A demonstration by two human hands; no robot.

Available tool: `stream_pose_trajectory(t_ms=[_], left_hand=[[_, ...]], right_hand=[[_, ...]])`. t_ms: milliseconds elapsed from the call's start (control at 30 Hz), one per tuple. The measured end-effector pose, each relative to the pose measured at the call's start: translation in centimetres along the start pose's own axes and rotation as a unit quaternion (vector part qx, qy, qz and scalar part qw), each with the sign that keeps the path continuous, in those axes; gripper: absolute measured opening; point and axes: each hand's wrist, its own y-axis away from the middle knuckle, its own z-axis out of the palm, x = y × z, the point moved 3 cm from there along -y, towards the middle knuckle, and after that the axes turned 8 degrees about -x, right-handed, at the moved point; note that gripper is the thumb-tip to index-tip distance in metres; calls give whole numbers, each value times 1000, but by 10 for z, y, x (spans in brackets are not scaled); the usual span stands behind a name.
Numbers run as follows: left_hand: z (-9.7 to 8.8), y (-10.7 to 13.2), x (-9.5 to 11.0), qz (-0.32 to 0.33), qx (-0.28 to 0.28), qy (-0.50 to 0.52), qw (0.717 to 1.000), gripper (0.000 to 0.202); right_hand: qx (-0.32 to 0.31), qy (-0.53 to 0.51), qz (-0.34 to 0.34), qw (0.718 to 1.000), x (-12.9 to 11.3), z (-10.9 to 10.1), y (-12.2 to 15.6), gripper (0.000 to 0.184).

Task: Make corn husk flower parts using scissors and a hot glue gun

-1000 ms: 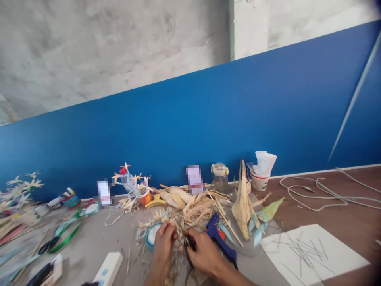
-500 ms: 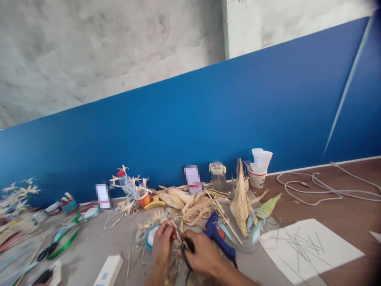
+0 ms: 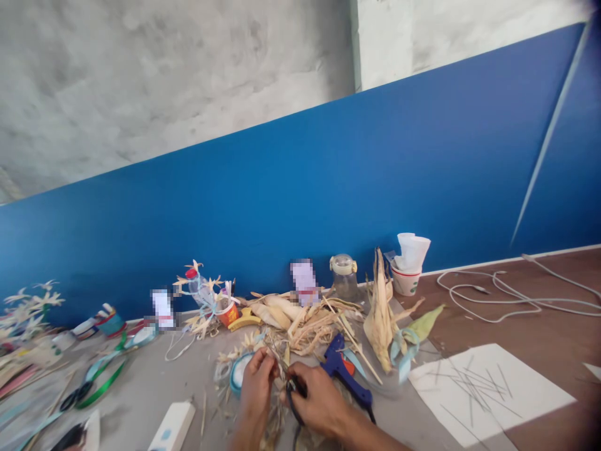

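My right hand (image 3: 319,396) is closed round the dark handles of a pair of scissors (image 3: 295,401), whose blades point up and away between my hands. Just to their left, my left hand (image 3: 258,379) has its thumb and fingertips pinched together. Whatever sits in that pinch is too small to make out. Behind my left hand lies a roll of light blue ribbon (image 3: 236,374), partly covered by it. A blue glue gun (image 3: 345,373) rests on the table right beside my right hand. Husk scraps (image 3: 277,423) lie beneath both hands.
Dried corn husks (image 3: 310,329) are heaped behind my hands, with a clear jar (image 3: 344,279) at the back. White paper (image 3: 488,391) with thin wires lies right. A white power strip (image 3: 173,426), green ribbon (image 3: 106,385) and husk flowers (image 3: 200,291) are left. A cable (image 3: 493,300) trails far right.
Hardly anything differs. Both hands stay in the same place, with only slight shifts of the fingers and the scissors.
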Motion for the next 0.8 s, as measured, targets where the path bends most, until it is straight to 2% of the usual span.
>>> stream_pose_trajectory(t_ms=[100,567,800], left_hand=[[1,0,2,16,-10,12,1000,30],[-1,-1,3,13,2,35,999,28],[-2,-1,6,7,1,49,999,30]], right_hand=[[0,-3,0,1000,3,2,-1,25],[-4,15,-29,999,7,6,-2,19],[-10,30,-35,999,1,1,0,16]])
